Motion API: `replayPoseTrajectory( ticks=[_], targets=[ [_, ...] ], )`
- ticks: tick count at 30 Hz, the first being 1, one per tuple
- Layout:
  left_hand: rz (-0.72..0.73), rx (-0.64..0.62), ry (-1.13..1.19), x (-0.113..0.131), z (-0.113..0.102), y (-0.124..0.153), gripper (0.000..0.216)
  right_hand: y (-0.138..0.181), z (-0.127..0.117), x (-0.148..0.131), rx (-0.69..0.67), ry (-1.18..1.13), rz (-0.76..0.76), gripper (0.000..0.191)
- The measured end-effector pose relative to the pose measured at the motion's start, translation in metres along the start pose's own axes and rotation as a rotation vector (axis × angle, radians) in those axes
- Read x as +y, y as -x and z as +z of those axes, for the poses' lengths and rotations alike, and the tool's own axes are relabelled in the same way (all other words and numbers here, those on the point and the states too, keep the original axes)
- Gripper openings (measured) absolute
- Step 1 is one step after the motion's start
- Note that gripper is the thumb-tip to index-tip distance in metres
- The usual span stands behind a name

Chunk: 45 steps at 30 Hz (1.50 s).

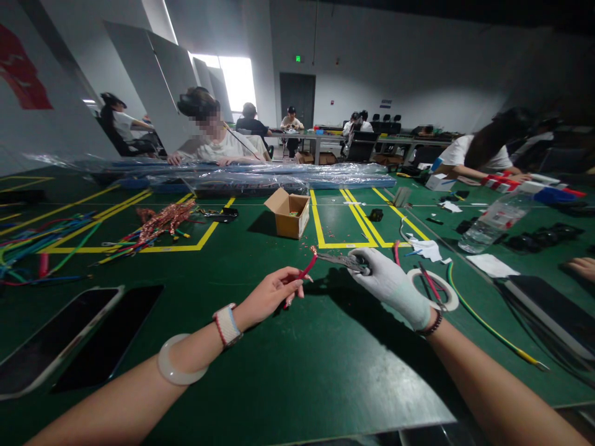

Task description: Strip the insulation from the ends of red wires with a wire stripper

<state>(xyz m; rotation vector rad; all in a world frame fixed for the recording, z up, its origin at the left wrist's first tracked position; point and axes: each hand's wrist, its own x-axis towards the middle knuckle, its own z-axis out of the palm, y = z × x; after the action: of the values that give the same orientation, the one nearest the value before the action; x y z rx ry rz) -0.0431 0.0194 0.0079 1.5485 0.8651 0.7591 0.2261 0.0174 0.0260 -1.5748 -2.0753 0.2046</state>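
Note:
Between its fingertips my bare left hand (274,290) pinches a short red wire (308,266), whose upper end shows bare copper strands (313,250). A white glove covers my right hand (388,282), which is closed around a pair of pliers (346,261). The metal jaws point left and reach the copper end of the wire; whether they grip it I cannot tell. Behind my hands stands an open cardboard box (292,215) with small bits inside. Tiny copper-coloured scraps are scattered on the green table (279,384) near the yellow tape lines.
At left lie a bundle of copper-ended wires (167,222), coloured cables (41,238) and two phones (109,334). A tape roll (450,294), green-yellow wire (488,331) and plastic bottle (495,223) are at right. Across the table, a person (218,139) sits behind plastic-wrapped bundles (260,176).

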Motion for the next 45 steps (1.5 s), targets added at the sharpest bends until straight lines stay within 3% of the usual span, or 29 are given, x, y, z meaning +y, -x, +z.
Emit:
replayPoseTrajectory(
  ticks=[15,23,30,38,40,45],
  targets=[
    [-0.036,0.002,-0.081,0.004,-0.001,0.002,0.036,-0.002,-0.005,-0.006,-0.135,-0.021,0.056,0.017],
    [-0.02,0.067,-0.168,0.005,-0.002,0.002,0.038,-0.001,-0.008,-0.007,-0.268,-0.016,0.106,0.027],
    [0.011,0.098,-0.237,0.002,-0.002,0.002,0.038,-0.001,-0.011,-0.012,-0.283,0.02,0.11,0.031],
    [0.025,0.09,-0.244,0.002,-0.003,0.001,0.039,0.005,-0.014,-0.01,-0.55,-0.248,0.241,0.037],
    [0.027,0.076,-0.213,0.001,-0.003,0.001,0.038,0.004,-0.014,-0.01,-0.514,-0.222,0.192,0.037],
    [0.036,0.044,-0.146,-0.001,-0.001,0.0,0.036,-0.001,-0.01,-0.001,-0.219,0.053,0.08,0.033]
  ],
)
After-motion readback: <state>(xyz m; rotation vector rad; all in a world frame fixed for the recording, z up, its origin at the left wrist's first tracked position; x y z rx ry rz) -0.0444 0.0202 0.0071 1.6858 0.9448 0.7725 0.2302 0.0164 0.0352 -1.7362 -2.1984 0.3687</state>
